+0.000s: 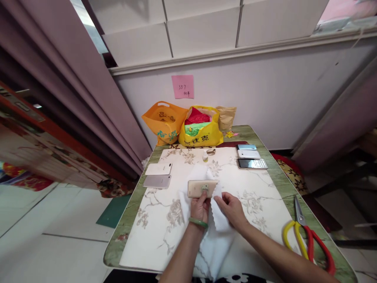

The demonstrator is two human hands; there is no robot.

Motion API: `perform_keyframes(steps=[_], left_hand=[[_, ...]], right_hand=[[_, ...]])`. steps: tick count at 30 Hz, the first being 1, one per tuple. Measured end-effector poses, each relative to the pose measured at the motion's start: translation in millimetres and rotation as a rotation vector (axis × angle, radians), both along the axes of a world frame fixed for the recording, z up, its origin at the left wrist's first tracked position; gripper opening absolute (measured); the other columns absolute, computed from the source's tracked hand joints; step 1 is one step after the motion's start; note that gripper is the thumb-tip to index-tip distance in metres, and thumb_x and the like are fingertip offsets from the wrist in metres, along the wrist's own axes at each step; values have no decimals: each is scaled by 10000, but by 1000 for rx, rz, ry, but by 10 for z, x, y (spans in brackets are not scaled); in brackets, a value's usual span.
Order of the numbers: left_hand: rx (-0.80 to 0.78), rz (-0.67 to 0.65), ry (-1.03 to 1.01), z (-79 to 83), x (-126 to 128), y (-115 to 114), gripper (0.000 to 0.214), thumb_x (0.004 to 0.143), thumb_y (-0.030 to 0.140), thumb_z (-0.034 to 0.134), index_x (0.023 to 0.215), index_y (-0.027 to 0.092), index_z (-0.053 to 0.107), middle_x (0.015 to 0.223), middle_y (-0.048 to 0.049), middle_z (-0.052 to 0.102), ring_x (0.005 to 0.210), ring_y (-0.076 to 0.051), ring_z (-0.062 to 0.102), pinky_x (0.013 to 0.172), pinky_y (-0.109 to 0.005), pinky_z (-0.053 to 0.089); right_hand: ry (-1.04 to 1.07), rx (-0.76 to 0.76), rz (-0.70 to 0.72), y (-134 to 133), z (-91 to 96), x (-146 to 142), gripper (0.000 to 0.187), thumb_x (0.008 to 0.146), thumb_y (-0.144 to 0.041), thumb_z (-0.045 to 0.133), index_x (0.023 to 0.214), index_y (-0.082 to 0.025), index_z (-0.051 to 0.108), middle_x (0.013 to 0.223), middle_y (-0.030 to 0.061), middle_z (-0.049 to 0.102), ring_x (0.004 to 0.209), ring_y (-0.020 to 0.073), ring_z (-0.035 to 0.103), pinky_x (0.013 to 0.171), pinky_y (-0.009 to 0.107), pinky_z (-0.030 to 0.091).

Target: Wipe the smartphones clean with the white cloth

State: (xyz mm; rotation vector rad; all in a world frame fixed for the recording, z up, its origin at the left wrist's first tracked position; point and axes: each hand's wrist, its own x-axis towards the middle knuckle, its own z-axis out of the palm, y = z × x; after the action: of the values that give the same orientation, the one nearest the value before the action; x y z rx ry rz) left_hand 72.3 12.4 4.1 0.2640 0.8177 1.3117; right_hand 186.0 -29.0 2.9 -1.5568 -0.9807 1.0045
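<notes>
My left hand [200, 209], with a green bangle [198, 223] at the wrist, grips a gold smartphone [194, 189] whose back faces up. A round green phone ring or sticker sits on that back, under my thumb. My right hand [231, 208] pinches a white cloth [219, 216] with a scalloped edge at the phone's right side. The cloth drapes under both hands and down toward the table's near edge. Fingers beneath the phone are hidden.
Two phones [157, 181] lie on the left and several more [252, 164] on the right. A small bottle [205, 156] stands behind the cloth. Scissors [300, 224] lie at the right edge. An orange bag [169, 122], a yellow bag [203, 140] and a brown paper bag [226, 118] line the back.
</notes>
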Motion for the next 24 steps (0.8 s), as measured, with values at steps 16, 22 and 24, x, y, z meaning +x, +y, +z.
perform_keyframes(steps=[16, 22, 24], left_hand=[[60, -38, -15, 2, -1, -23, 399, 651, 209, 819, 1007, 200, 637, 999, -44, 714, 882, -164, 672, 833, -301, 514], [10, 31, -1, 41, 1, -30, 342, 715, 374, 765, 985, 206, 639, 905, -34, 713, 804, -173, 668, 753, -312, 527], [-5, 26, 62, 25, -1, -40, 341, 714, 425, 753, 940, 192, 648, 841, -32, 706, 736, -170, 659, 695, -298, 522]], right_hand=[[11, 13, -9, 8, 48, 67, 434, 769, -577, 621, 604, -201, 478, 524, -49, 427, 513, 102, 343, 467, 227, 282], [200, -38, 8, -11, 132, 174, 436, 755, -570, 638, 596, -209, 451, 485, -66, 369, 469, 90, 299, 431, 222, 233], [189, -42, 28, -42, 163, 194, 444, 758, -576, 629, 585, -209, 450, 488, -62, 370, 478, 94, 307, 443, 223, 249]])
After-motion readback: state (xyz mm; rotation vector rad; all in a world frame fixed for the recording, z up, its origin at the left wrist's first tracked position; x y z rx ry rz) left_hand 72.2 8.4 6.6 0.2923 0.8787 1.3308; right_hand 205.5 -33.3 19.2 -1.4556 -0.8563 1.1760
